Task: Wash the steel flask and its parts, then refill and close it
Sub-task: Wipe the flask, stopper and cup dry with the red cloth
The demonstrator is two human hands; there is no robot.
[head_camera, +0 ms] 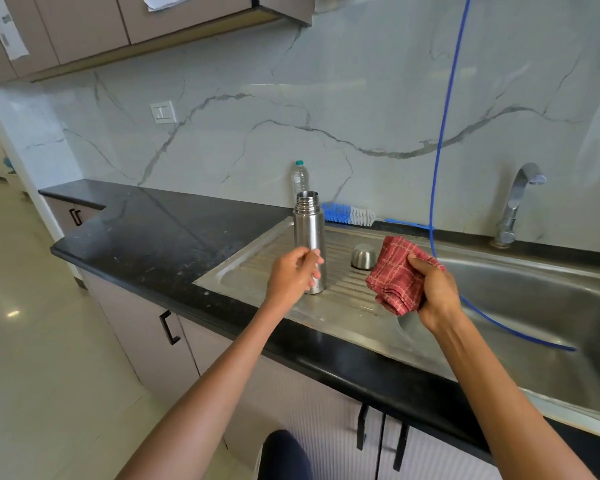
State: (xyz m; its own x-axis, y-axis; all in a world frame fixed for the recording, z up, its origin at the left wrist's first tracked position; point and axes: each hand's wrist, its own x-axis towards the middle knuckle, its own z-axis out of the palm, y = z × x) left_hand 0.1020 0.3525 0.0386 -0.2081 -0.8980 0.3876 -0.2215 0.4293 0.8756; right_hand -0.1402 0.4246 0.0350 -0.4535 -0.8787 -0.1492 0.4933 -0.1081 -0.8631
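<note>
The steel flask (309, 233) stands upright with its mouth uncovered on the ribbed drainboard (257, 268) of the sink. Its steel cup lid (363, 256) sits upside down just to the right of it. My left hand (291, 275) is at the flask's lower body, fingers loosely curled in front of it and not wrapped round it. My right hand (433, 292) grips a folded red checked cloth (395, 275) above the drainboard's right end, clear of the flask.
A blue and white bottle brush (349, 214) lies behind the flask by the wall, next to a clear plastic water bottle (300, 176). A blue hose (437, 133) hangs down into the sink basin (541, 306). The tap (520, 199) is at the far right. Black counter (146, 233) stretches left.
</note>
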